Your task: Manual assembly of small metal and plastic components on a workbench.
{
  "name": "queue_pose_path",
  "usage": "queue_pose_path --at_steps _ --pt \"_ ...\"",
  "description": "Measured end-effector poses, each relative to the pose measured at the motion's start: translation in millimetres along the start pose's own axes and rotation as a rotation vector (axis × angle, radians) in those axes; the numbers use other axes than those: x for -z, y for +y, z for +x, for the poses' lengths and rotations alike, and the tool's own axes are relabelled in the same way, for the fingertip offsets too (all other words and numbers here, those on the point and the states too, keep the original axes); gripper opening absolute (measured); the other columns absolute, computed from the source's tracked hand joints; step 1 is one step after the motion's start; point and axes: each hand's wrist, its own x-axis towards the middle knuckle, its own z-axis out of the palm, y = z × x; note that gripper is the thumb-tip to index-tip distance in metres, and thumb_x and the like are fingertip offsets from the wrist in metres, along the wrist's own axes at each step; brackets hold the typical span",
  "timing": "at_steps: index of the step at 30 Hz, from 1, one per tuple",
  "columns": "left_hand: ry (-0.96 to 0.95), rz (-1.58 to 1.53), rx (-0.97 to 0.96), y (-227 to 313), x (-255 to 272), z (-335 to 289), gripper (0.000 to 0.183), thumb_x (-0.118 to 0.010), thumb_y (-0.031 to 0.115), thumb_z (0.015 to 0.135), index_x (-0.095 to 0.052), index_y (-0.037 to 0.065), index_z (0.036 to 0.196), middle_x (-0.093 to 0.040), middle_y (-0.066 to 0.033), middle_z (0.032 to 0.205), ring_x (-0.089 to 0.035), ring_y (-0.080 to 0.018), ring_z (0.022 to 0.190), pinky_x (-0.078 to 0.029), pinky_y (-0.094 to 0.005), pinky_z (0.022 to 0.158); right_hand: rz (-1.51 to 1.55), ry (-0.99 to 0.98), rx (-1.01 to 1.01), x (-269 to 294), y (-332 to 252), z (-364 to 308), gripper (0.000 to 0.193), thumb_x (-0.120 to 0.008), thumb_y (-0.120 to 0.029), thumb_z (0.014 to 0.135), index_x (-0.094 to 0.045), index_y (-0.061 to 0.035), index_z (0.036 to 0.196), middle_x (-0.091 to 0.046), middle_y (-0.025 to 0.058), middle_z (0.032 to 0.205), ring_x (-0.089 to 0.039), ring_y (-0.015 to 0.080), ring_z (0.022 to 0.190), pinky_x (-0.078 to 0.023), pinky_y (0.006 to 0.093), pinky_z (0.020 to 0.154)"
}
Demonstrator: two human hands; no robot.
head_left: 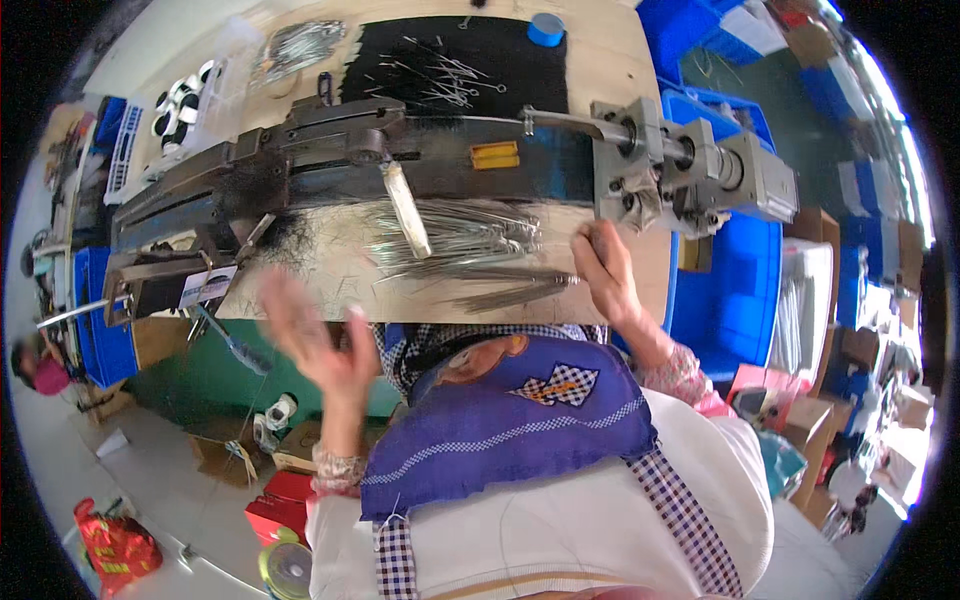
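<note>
The left hand (325, 345) is hovering over the front edge of the bench (310, 250), its fingers spread and blurred, seemingly gripping nothing. The right hand (608, 275) is curling its fingers inward; I cannot tell whether they are pinching anything. Between the two sets of fingers the pile of wires (480, 235) is lying on the wood, and a smaller bundle of wires (520, 290) is lying nearer the person, its right end just beside the right fingers.

Each wire is looking light, thin and stiff, probably springy and smooth enough to slip, and likely to bend if forced. A thumb-and-finger pinch near the right-hand ends seems the surest hold; mid-pile, the strands are crossing and would probably snag.

Beyond the right fingers the grey machine (680, 160) is standing close, and past the bench's right edge a blue bin (725, 300) is sitting. A pale handle (405, 210) is jutting over the pile between the hands. The freest room is lying between the left fingers and the wires, where dark scraps are dotting the wood.
</note>
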Motion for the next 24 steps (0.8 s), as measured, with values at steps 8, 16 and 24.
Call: queue_pose_path --at_steps 8,16,24 --pt "-0.023 0.699 1.042 -190 87 -112 0.066 -0.063 0.033 0.082 -0.036 0.024 0.142 -0.065 -0.0200 0.104 -0.065 -0.0393 0.083 -0.051 -0.0501 0.072 0.274 0.398 0.167 27 -27 -23 0.006 -0.046 -0.010 0.097 -0.050 -0.0051 0.097 -0.049 0.0015 0.082 -0.044 0.0078 0.063 -0.035 0.0222 0.051" --pt "0.113 0.644 1.048 -187 68 -97 0.066 -0.064 0.034 0.084 -0.038 0.013 0.141 -0.067 -0.0224 0.084 -0.066 -0.0409 0.077 -0.052 -0.0474 0.065 0.615 0.261 0.565 92 -71 -9 0.026 -0.053 -0.028 0.095 -0.053 -0.0027 0.096 -0.042 0.0035 0.064 -0.037 0.0104 0.052 -0.026 0.0250 0.044" --pt "0.173 0.457 0.559 -71 24 -40 0.070 -0.061 0.028 0.088 -0.030 -0.005 0.141 -0.031 -0.0239 0.146 -0.032 -0.0395 0.133 -0.024 -0.0500 0.107 0.431 0.122 0.469 89 -84 -4 0.014 -0.055 -0.014 0.093 -0.052 -0.0011 0.095 -0.056 0.0087 0.079 -0.043 0.0111 0.056 -0.033 0.0244 0.049"
